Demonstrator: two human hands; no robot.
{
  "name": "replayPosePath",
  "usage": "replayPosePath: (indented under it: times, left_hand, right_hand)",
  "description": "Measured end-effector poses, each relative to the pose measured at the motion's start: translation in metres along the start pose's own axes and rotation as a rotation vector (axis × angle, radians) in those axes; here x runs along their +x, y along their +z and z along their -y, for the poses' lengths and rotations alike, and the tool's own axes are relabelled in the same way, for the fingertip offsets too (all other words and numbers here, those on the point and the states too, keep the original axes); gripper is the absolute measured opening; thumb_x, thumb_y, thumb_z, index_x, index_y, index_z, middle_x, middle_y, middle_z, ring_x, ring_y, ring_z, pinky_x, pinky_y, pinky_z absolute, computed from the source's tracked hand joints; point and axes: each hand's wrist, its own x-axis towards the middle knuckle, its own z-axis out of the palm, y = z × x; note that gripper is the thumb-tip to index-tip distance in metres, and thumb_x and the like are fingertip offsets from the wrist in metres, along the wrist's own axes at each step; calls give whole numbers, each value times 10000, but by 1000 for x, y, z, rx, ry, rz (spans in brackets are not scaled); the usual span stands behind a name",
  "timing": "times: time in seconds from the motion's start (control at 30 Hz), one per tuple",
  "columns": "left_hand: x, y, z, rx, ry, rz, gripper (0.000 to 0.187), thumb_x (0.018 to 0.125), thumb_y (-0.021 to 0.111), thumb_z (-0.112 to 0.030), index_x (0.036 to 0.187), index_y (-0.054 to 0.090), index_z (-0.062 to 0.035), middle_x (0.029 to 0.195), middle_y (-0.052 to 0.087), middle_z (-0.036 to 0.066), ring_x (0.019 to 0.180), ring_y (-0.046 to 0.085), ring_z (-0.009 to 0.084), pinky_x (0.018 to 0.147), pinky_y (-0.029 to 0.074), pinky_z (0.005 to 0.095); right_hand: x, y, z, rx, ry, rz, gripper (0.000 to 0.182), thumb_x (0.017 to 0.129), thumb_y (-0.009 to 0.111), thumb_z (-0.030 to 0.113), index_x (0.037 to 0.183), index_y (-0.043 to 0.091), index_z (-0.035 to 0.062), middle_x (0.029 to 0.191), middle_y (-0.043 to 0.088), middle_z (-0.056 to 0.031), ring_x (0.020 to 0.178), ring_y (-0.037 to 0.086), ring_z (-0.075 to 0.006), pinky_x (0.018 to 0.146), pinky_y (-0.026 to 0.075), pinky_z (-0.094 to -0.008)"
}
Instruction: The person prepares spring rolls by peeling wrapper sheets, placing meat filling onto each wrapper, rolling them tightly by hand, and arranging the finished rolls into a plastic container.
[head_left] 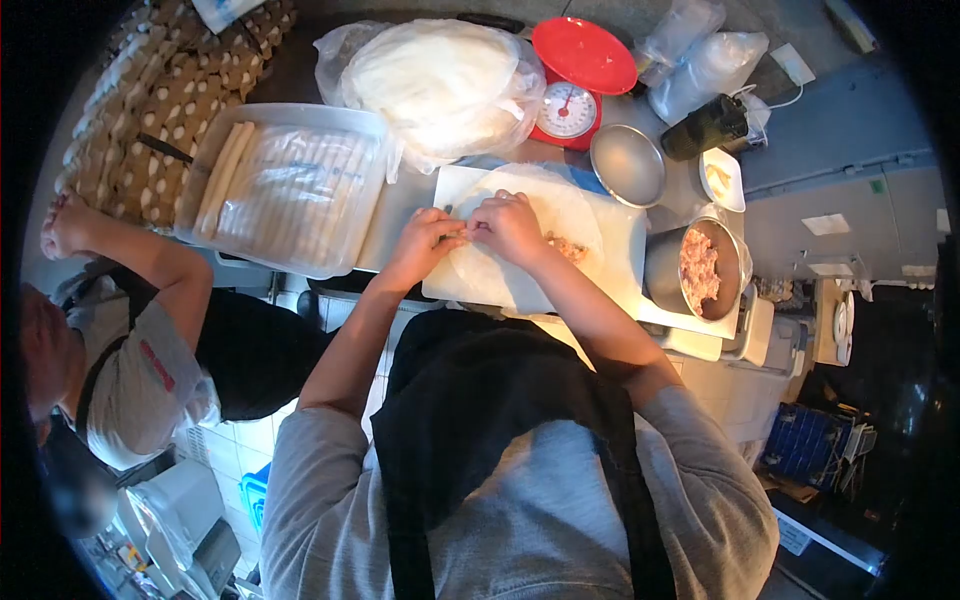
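A round white wrapper (478,272) lies on the white cutting board (625,235), with a small heap of pinkish filling (567,248) on its right part. My left hand (430,240) is at the wrapper's left edge, its fingertips pressed together. Close beside it, my right hand (505,225) also has its fingers pinched, over the wrapper left of the filling. What lies between the fingertips is too small to make out. A metal pot (665,268) of minced filling (698,272) stands to the right of the board.
Left of the board is a plastic tub (375,150) of long rolls. Behind are bagged white wrappers (435,80), a red scale (568,110), a metal bowl (628,165) and a small white dish (722,180). At far left, a co-worker's arm (150,240) reaches near egg trays (160,120).
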Motion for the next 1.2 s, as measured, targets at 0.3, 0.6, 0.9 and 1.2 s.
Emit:
replayPosePath:
  times: [0.3, 0.6, 0.9, 1.2]
  left_hand:
    - [3, -10, -15, 132, 8, 9, 296, 752, 727, -159, 1033, 703, -72, 905, 616, 91, 864, 557, 283, 788, 442, 378]
    - [32, 27, -29, 96, 125, 190, 356, 749, 718, -210, 1083, 693, -88, 966, 642, 82, 894, 573, 263, 837, 448, 374]
    - [43, 54, -47, 19, 254, 187, 254, 734, 707, -169, 982, 709, -113, 1007, 680, 62, 934, 600, 258, 865, 462, 362]
    - [44, 77, -57, 20, 271, 239, 385, 736, 706, -179, 1114, 683, -110, 1080, 687, 39, 937, 606, 256, 877, 481, 346]
  right_hand:
    - [-36, -22, -20, -7, 68, -75, 41, 670, 724, 204, 710, 715, 212, 727, 606, 5, 828, 555, -231, 745, 397, -392]
    - [-75, -31, -42, 3, 186, -168, 96, 654, 768, 238, 744, 740, 220, 758, 634, 58, 805, 555, -194, 742, 386, -362]
    - [-101, -44, -57, 73, 229, -307, 179, 598, 818, 185, 763, 748, 171, 759, 649, 33, 783, 559, -193, 746, 402, -342]
    - [-118, -56, -63, 140, 269, -312, 301, 579, 825, 145, 866, 735, 128, 849, 621, -16, 801, 551, -223, 739, 439, -364]
